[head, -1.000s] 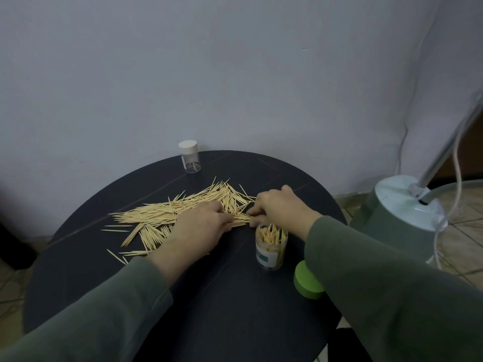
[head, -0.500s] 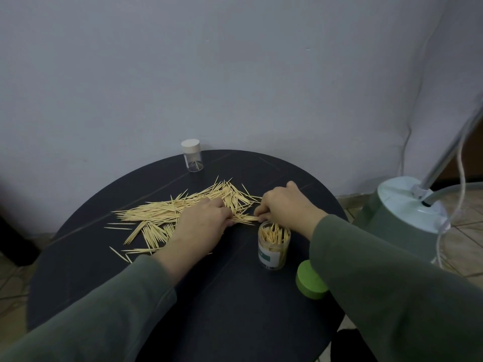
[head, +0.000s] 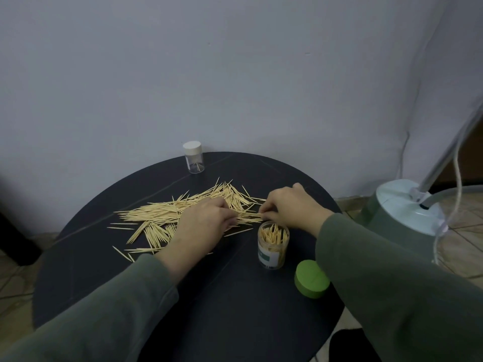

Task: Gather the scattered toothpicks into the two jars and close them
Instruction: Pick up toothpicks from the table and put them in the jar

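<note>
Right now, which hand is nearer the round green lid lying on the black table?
Right. The right hand is beyond the green lid; the left hand is farther left.

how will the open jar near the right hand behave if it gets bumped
The open jar is tall, narrow and upright, so it probably tips easily. With its green lid off, its toothpicks would likely spill. Clear smooth walls suggest it is slippery.

Scattered toothpicks [head: 167, 215]: pale wooden sticks lying flat in a loose, crisscrossed pile across the centre and left of the round tabletop, with strays toward the left edge. Open jar [head: 273, 245]: clear, labelled, upright near the right edge, partly filled with toothpicks standing on end. Green lid [head: 311, 279]: off, lying just beside that jar. Second jar [head: 193, 158]: clear, white-capped, upright at the far edge, nearly empty.
</note>
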### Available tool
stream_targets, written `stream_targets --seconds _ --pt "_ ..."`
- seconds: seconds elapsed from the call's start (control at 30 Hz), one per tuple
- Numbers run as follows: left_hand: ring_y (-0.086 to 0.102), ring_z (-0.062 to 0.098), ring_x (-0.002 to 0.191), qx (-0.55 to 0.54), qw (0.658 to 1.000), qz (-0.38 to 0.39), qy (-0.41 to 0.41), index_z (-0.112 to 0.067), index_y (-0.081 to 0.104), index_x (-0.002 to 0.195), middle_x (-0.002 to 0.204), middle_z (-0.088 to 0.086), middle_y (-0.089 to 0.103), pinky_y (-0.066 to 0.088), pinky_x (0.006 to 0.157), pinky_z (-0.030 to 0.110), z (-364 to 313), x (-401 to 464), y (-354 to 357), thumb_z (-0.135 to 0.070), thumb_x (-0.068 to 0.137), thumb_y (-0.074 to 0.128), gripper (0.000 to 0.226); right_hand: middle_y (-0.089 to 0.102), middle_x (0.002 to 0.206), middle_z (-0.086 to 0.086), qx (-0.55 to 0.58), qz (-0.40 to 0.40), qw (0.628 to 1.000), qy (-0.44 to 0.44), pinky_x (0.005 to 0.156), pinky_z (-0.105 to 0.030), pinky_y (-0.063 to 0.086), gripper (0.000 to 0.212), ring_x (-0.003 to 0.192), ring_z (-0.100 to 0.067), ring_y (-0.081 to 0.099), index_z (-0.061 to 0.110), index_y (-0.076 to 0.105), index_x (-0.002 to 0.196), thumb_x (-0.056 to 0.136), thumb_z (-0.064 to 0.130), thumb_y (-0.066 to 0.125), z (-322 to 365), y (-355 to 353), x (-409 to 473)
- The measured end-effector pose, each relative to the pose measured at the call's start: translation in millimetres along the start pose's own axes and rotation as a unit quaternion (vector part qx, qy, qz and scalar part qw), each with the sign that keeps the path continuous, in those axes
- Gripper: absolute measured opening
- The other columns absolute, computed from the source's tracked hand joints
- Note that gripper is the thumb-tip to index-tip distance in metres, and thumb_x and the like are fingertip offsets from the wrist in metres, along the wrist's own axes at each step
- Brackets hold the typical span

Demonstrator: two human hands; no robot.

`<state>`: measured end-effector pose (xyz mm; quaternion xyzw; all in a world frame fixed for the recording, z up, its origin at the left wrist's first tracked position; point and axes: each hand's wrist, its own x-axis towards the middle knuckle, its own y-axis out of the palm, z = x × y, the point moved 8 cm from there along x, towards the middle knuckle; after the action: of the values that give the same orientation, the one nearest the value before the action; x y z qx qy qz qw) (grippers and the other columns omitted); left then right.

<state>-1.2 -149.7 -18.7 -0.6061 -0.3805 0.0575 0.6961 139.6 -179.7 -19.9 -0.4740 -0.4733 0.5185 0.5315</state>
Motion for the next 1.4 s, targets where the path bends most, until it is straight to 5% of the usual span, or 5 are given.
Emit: stream_targets --seconds 0.43,0.67,0.93,1.13,1.4 --pt "0.057 0.006 0.092 -0.189 0.966 -0.023 -0.176 -0.032 0.075 0.1 0.095 -0.018 0.063 0.042 0.073 0.025 16 -4 -16 -0.045 0.087 0.064 0.022 0.062 0.092 0.013 0.202 -0.017 0.976 0.078 0.106 -0.041 0.036 0.007 0.093 -0.008 0.057 0.033 0.063 0.098 0.092 0.03 0.063 -14 -15 -20" --pt "0.059 0.005 0.101 -0.449 0.839 -0.043 -0.305 -0.027 0.075 0.097 0.103 -0.01 0.071 0.046 0.096 0.032 14 -7 -27 -0.031 0.085 0.069 0.013 0.065 0.089 0.009 0.3 -0.054 0.951 0.039 0.076 -0.022 0.052 0.008 0.086 -0.008 0.062 0.032 0.062 0.091 0.09 0.025 0.065 -9 -32 -29" --pt "0.045 -0.002 0.101 -0.629 0.707 -0.046 -0.32 -0.016 0.073 0.108 0.103 -0.006 0.071 0.033 0.106 0.051 -21 -8 -34 -0.024 0.088 0.066 0.022 0.069 0.085 0.008 0.351 -0.073 0.933 -0.015 0.079 -0.023 0.053 0.003 0.084 -0.007 0.065 0.029 0.066 0.089 0.088 0.027 0.068 8 -57 -58" --pt "0.061 -0.011 0.064 -0.624 0.723 0.001 -0.297 -0.015 0.073 0.106 0.087 -0.011 0.072 0.042 0.093 0.047 -42 -12 -24 -0.02 0.09 0.065 0.019 0.069 0.081 0.007 0.319 -0.041 0.947 -0.013 0.071 -0.025 0.053 0.004 0.075 -0.012 0.062 0.03 0.07 0.089 0.085 0.03 0.071 14 -45 -70" --pt "0.062 -0.008 0.083 -0.618 0.725 0.079 -0.294 -0.019 0.074 0.1 0.094 -0.012 0.072 0.038 0.091 0.036 -53 -19 -8 -0.017 0.091 0.063 0.015 0.06 0.071 0.016 0.285 0.033 0.958 0.02 0.053 -0.008 0.038 0.007 0.06 0.011 0.053 0.03 0.067 0.082 0.083 0.031 0.074 10 -31 -68"
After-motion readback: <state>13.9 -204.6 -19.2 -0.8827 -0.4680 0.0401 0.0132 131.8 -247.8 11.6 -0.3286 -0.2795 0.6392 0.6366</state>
